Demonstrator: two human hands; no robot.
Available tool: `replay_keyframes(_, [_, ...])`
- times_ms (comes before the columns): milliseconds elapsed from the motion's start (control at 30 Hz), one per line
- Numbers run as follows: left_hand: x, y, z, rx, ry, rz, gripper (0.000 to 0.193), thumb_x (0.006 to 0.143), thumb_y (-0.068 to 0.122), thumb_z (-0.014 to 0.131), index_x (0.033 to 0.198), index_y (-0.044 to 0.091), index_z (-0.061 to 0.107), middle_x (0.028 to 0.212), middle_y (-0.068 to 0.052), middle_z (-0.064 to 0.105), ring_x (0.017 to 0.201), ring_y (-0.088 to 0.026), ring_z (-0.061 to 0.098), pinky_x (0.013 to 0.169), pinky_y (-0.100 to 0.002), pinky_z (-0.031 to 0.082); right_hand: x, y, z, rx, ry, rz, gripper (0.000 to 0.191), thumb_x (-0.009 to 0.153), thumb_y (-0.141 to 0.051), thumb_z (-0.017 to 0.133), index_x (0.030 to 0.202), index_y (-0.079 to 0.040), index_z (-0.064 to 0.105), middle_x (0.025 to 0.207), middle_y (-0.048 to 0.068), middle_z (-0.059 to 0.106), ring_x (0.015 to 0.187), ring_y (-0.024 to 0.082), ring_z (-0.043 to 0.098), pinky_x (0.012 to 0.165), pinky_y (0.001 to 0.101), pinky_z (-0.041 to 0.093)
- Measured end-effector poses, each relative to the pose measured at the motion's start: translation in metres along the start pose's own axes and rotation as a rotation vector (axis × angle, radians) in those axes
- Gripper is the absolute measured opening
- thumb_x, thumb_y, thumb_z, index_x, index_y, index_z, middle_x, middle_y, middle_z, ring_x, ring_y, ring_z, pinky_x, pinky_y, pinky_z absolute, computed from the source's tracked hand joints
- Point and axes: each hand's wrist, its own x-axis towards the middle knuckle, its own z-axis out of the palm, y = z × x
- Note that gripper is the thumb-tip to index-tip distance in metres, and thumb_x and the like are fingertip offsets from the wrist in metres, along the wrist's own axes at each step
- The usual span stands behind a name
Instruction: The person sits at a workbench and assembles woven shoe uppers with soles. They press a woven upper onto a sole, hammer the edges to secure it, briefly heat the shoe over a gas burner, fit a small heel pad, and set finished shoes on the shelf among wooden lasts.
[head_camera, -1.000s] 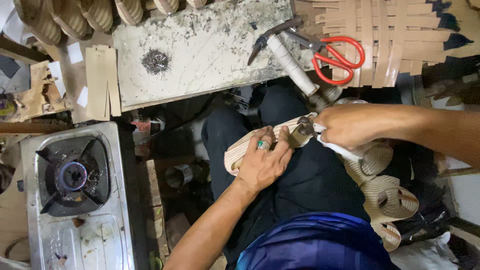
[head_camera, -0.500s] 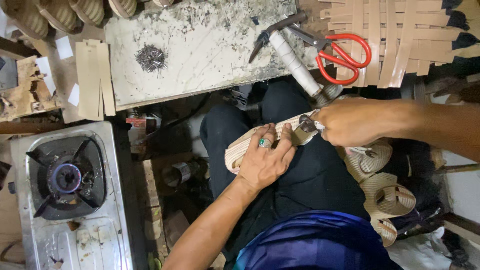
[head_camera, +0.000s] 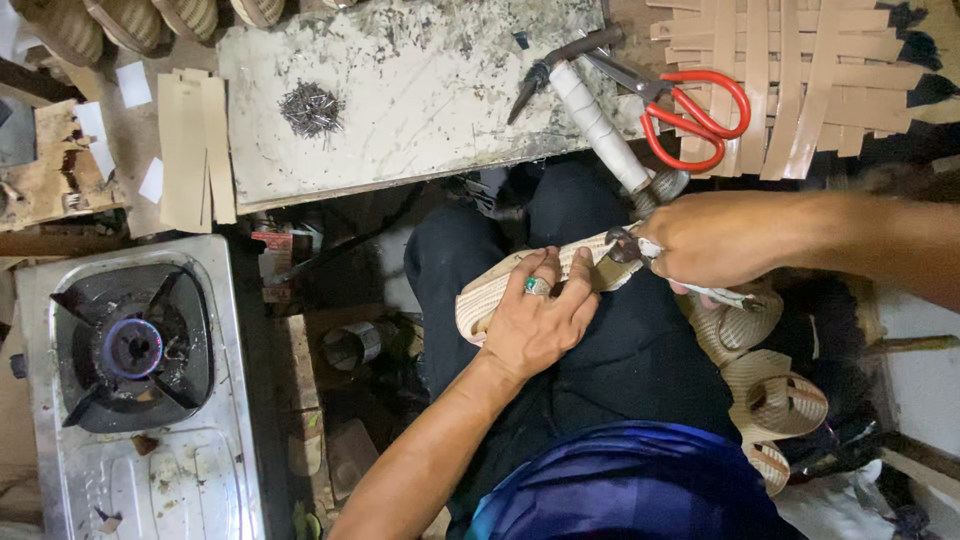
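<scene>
Slab (head_camera: 400, 110) bearing nails (head_camera: 310, 105), scissors (head_camera: 690, 115); stove (head_camera: 130, 370) alongside.

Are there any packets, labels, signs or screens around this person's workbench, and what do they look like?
Small red carton: under the slab's front edge, beside the gas stove; boxy, red with pale patches.
White paper slips: far left, by tan strips; plain rectangles, seemingly blank.
No signs or screens in view.
</scene>
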Motion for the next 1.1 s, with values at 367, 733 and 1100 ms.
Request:
replay_keyframes(367, [0.011, -0.014, -0.006, -0.099, -0.066, -0.137, 0.022, 0.093, 0.024, 0.066, 0.105, 0.006, 0.069, 0.132, -0.016, 0.064, 0.114, -0.037, 0.067, 0.105, -0.049, 0.047, 0.021, 0.028, 0.068, -0.041, 0.677, -0.179, 0.03, 0.096, -0.034, 0.057, 0.103, -0.005, 0.062, 0.072, 0.023, 0.069, 0.073, 0.043, 0.07, 0.068, 0.0531, 0.054])
replay_keyframes(733, [0.006, -0.015, 0.001, -0.109, -0.124, -0.029, 0.023, 0.095, 0.029, 0.065, 0.105, 0.009, 0.071, 0.137, -0.012, 0.062, 0.113, -0.037, 0.068, 0.107, -0.049, 0.046, 0.031, 0.052, 0.117, 0.05, 0.829, -0.325, 0.023, 0.092, -0.022, 0.061, 0.097, 0.001, 0.061, 0.065, 0.024, 0.066, 0.063, 0.044, 0.068, 0.057, 0.0537, 0.052])
replay_keyframes(1100, [0.003, -0.016, 0.001, -0.053, -0.228, 0.07, 0.022, 0.089, 0.021, 0.059, 0.107, 0.016, 0.072, 0.14, -0.009, 0.06, 0.112, -0.031, 0.065, 0.11, -0.049, 0.041, 0.018, 0.047, 0.111, -0.127, 0.883, -0.353, 0.023, 0.088, -0.024, 0.066, 0.086, -0.001, 0.063, 0.058, 0.019, 0.065, 0.056, 0.038, 0.068, 0.054, 0.0485, 0.055])
